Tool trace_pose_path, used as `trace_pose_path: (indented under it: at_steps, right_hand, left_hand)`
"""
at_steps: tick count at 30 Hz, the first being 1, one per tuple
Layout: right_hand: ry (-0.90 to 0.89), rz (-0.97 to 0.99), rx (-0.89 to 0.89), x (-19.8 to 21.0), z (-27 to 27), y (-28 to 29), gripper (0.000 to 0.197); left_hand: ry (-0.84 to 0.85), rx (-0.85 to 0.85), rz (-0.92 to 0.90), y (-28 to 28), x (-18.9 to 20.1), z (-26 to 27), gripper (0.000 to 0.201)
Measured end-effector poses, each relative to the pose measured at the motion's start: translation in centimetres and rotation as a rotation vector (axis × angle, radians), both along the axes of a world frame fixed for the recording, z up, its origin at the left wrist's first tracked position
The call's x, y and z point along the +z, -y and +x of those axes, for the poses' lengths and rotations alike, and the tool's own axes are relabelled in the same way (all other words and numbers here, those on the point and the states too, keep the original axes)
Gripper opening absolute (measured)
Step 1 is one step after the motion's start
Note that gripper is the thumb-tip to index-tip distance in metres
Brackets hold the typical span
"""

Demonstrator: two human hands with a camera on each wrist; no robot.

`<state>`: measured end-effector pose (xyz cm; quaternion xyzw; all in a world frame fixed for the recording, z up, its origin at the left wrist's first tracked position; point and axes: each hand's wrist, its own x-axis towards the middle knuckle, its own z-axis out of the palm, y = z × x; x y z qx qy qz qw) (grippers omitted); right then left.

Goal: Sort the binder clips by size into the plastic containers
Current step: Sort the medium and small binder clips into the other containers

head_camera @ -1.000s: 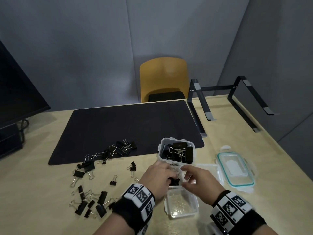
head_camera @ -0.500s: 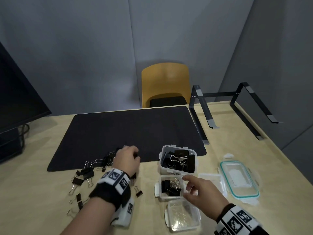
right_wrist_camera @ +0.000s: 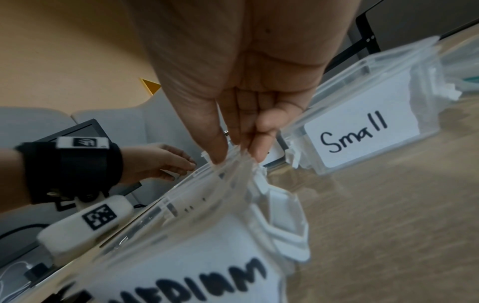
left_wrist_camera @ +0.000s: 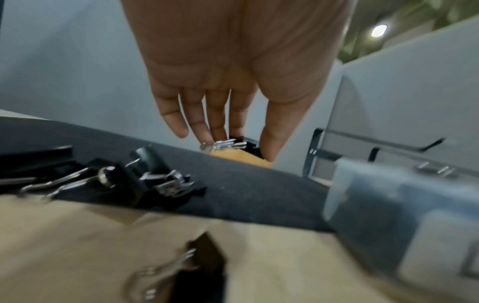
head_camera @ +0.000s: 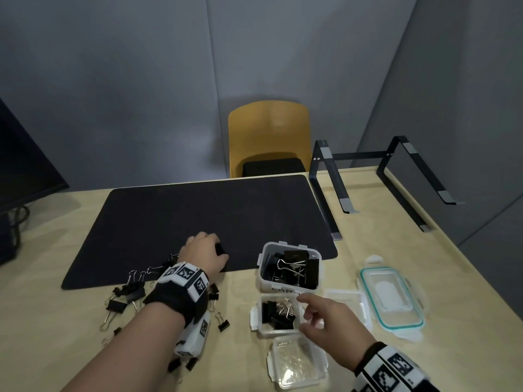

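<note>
Three clear plastic containers stand in a column. The far one [head_camera: 291, 246] holds big black binder clips, the middle one [head_camera: 256, 318] holds smaller clips, and the near one [head_camera: 297, 366] looks empty. Labels read "Medium" [right_wrist_camera: 181, 287] and "Small" [right_wrist_camera: 357, 133]. Loose black binder clips [head_camera: 127, 292] lie scattered at the left, partly on the black mat [head_camera: 198, 216]. My left hand [head_camera: 203, 251] reaches onto the mat's front edge, and its thumb and fingers pinch one binder clip [left_wrist_camera: 246, 143]. Over the middle container's right rim hovers my right hand [head_camera: 308, 306], fingers loose and holding nothing.
Two lids lie right of the containers, a clear one [head_camera: 345, 304] and a teal-rimmed one [head_camera: 392, 298]. A black laptop stand [head_camera: 368, 176] sits at the back right. A monitor [head_camera: 25, 165] stands at the left and a yellow chair [head_camera: 268, 137] behind the table.
My left hand left the middle container, swung left to the clips on the mat and closed its fingers round one. The right hand stayed by the middle container.
</note>
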<state>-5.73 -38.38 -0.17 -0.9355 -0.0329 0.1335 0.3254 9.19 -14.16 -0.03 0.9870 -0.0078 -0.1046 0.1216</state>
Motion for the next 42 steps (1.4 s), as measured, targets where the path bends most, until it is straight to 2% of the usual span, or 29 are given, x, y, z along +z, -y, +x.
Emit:
trace_pose_path:
  at_steps: [4, 9, 12, 14, 20, 25, 29, 33, 38, 42]
  right_hand:
    - [-0.006, 0.007, -0.003, 0.1, 0.0, -0.1, 0.046]
    - [-0.007, -0.006, -0.001, 0.3, 0.1, -0.2, 0.046]
    - [-0.006, -0.013, -0.008, 0.3, 0.0, -0.3, 0.047]
    - [-0.003, -0.018, -0.006, 0.4, -0.1, -0.3, 0.047]
    - [0.005, -0.033, 0.005, 0.5, 0.0, -0.4, 0.046]
    - [-0.003, -0.019, -0.001, 0.4, 0.0, -0.3, 0.045]
    - [0.004, -0.009, -0.015, 0.1, -0.1, -0.2, 0.044]
    - [0.004, -0.015, -0.008, 0.2, 0.0, -0.3, 0.044]
    - [0.009, -0.023, -0.002, 0.2, 0.0, -0.3, 0.044]
    - [0.005, -0.023, -0.001, 0.1, 0.0, -0.3, 0.044]
  left_hand:
    - [0.033, 0.03, -0.29, 1.3, 2.4, -3.6, 0.021]
    - [-0.118, 0.004, -0.576, 3.1, 2.6, -9.1, 0.019]
    - [-0.156, -0.07, -0.605, 4.5, 1.8, -11.3, 0.028]
    - [-0.103, -0.1, -0.584, 5.4, 1.4, -11.9, 0.029]
    - [-0.008, 0.04, -0.684, 6.7, 0.9, -11.4, 0.015]
    - [0.054, 0.061, -0.604, 6.2, 0.6, -11.0, 0.008]
    - [0.137, -0.026, -0.442, 5.5, 0.8, -11.4, 0.009]
    - [0.182, -0.102, -0.379, 5.6, 0.2, -11.6, 0.011]
    - [0.141, -0.173, -0.344, 5.7, -0.5, -11.6, 0.021]
    - [0.034, -0.237, -0.328, 5.3, -0.3, -10.8, 0.024]
